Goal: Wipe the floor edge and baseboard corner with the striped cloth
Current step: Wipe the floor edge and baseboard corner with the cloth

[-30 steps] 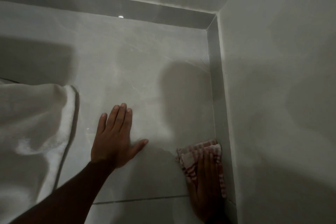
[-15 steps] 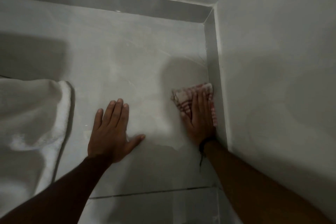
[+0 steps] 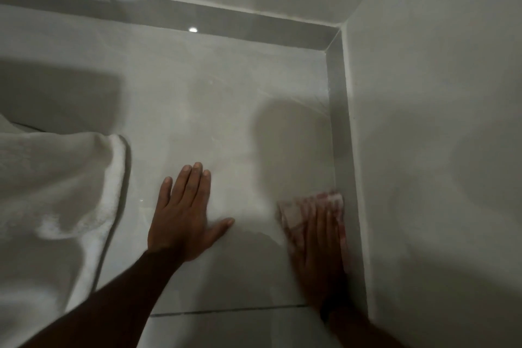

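Note:
The red-and-white striped cloth (image 3: 308, 206) lies flat on the grey floor tile, tight against the right-hand baseboard (image 3: 337, 121). My right hand (image 3: 319, 246) presses down on it, fingers spread over the cloth and blurred by motion. Only the cloth's far end shows beyond my fingertips. My left hand (image 3: 183, 215) rests flat on the floor tile to the left, fingers together, thumb out, holding nothing. The baseboard corner (image 3: 334, 38) is at the upper right, well beyond the cloth.
A white towel or bedding (image 3: 56, 192) hangs over the floor at the left. A second baseboard (image 3: 169, 11) runs along the far wall. The right wall (image 3: 437, 150) rises just beside my right hand. A grout line (image 3: 226, 311) crosses the floor near my wrists.
My right hand slid the cloth forward along the right baseboard toward the corner, then pulled it back toward me. My left hand stayed planted on the tile.

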